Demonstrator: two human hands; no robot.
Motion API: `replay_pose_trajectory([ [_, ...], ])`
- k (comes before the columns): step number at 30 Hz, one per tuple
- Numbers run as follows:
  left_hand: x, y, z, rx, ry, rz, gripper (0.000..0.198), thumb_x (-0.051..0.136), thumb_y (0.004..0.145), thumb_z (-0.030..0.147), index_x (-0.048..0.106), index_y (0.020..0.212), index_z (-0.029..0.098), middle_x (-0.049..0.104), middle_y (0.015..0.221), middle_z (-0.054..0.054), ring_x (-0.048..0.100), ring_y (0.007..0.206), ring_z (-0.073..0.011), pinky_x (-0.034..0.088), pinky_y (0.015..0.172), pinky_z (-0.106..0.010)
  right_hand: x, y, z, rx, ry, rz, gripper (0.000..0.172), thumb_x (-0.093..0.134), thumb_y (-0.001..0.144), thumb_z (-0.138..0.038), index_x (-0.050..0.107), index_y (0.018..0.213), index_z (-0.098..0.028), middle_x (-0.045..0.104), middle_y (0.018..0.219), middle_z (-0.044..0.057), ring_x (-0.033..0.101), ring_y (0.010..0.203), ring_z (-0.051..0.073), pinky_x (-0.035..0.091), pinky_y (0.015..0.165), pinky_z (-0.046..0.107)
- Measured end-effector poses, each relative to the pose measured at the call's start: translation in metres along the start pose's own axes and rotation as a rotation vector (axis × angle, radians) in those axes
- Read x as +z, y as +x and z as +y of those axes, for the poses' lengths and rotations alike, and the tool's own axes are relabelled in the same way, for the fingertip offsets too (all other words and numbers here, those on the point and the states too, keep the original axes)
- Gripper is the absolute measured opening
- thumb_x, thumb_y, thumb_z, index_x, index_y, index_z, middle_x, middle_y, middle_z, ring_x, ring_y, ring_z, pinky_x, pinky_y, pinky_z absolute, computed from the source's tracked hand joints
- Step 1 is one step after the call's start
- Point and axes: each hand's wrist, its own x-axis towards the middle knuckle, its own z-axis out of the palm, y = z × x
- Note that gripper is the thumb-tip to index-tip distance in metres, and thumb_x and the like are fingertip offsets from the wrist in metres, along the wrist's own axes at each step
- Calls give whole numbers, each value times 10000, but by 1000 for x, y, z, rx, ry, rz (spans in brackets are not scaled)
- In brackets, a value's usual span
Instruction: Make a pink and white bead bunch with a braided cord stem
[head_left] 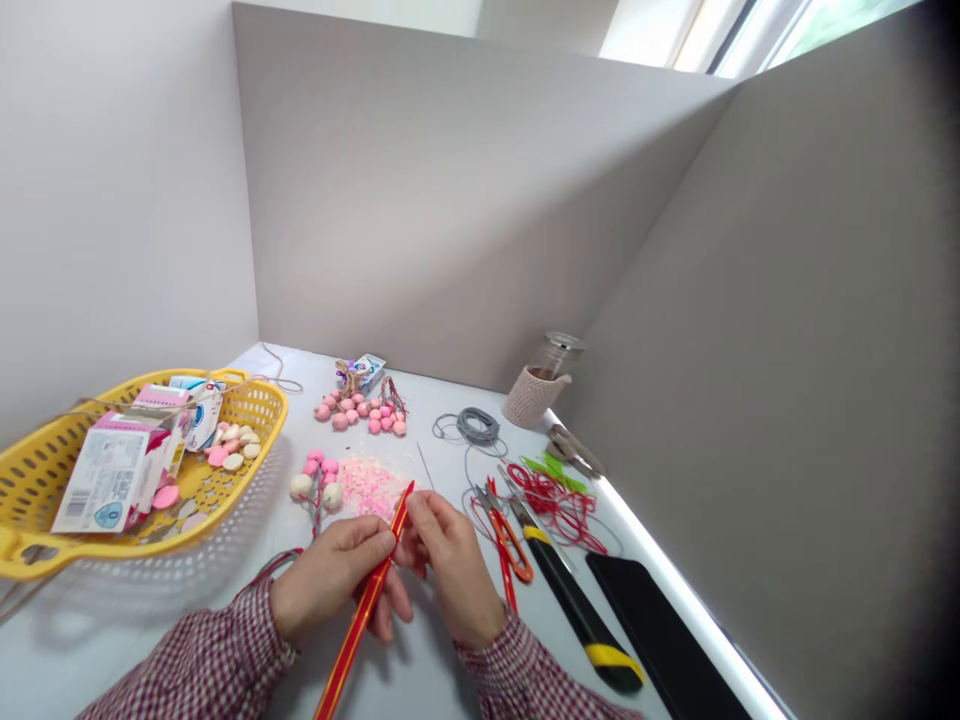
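My left hand [334, 580] and my right hand [450, 565] both hold a long red-and-yellow striped rod [364, 605] low in the middle of the view. The left hand grips its shaft, and the right fingers pinch near its upper tip. Just beyond the hands lies a pile of pink glitter [371, 488]. To its left is a stem with pink and cream balls [315, 485]. A cluster of pink balls on red wire [360, 410] lies further back. Orange-handled scissors [511, 548] lie to the right of my right hand.
A yellow plastic basket [259, 410] with boxes and pale discs stands at the left. A black-and-yellow utility knife [577, 610] and a black flat slab [660, 640] lie at the right, near the lit table edge. Red cord [555, 505], grey cord [478, 425] and a jar in a knitted sleeve [544, 385] lie behind.
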Motion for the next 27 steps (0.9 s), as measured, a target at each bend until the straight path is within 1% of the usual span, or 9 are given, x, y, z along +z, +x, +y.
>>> replay_pose_trajectory([
  [2, 0, 0, 0, -18, 3, -5, 452, 546, 679, 601, 463, 719, 158, 649, 516, -37, 551, 348, -113, 356, 361, -182, 1, 0, 2, 9, -32, -22, 322, 562, 757, -451, 471, 604, -183, 421, 448, -66, 338, 409, 74, 244, 402, 207],
  [4, 0, 0, -1, -49, 0, -30, 441, 546, 681, 589, 464, 718, 157, 646, 504, -37, 551, 343, -119, 355, 353, -183, 0, 1, 3, -6, -74, 9, 325, 586, 735, -424, 458, 557, -185, 407, 430, -68, 329, 406, 75, 238, 402, 211],
  [10, -1, -3, -4, -133, -45, -117, 404, 574, 668, 541, 488, 690, 146, 641, 483, -46, 536, 316, -127, 357, 346, -194, -8, 7, 3, -70, -99, 230, 326, 576, 736, -377, 430, 510, -194, 371, 399, -75, 303, 396, 80, 235, 407, 225],
  [15, -2, -5, -4, -179, -70, -164, 364, 572, 688, 494, 513, 669, 135, 640, 477, -54, 513, 293, -117, 319, 336, -180, -22, 15, 5, -132, -105, 367, 343, 583, 728, -365, 412, 482, -199, 357, 407, -74, 296, 405, 85, 234, 412, 233],
  [18, -3, -5, -6, -199, -71, -199, 359, 572, 697, 478, 531, 661, 123, 646, 498, -63, 520, 300, -117, 325, 339, -184, -28, 17, 4, -143, -107, 432, 348, 572, 735, -360, 401, 475, -203, 348, 396, -78, 295, 403, 87, 239, 419, 236],
  [21, -3, -6, -6, -201, -69, -193, 404, 562, 706, 516, 556, 712, 113, 660, 540, -71, 553, 335, -130, 353, 348, -191, -29, 17, 4, -118, -102, 432, 350, 577, 734, -360, 401, 476, -202, 355, 392, -80, 294, 397, 85, 243, 418, 234],
  [25, -1, -7, -4, -199, -80, -105, 525, 503, 712, 617, 554, 820, 105, 667, 567, -80, 583, 378, -147, 397, 372, -211, -25, 16, 7, -94, -90, 367, 347, 583, 735, -382, 413, 494, -199, 365, 406, -79, 299, 404, 85, 240, 412, 229],
  [27, 0, -7, -2, -198, -86, -80, 546, 507, 701, 632, 538, 845, 107, 667, 571, -80, 588, 391, -150, 402, 378, -215, -22, 14, 8, -96, -94, 345, 340, 582, 736, -391, 420, 507, -199, 369, 408, -78, 303, 404, 86, 242, 410, 228],
])
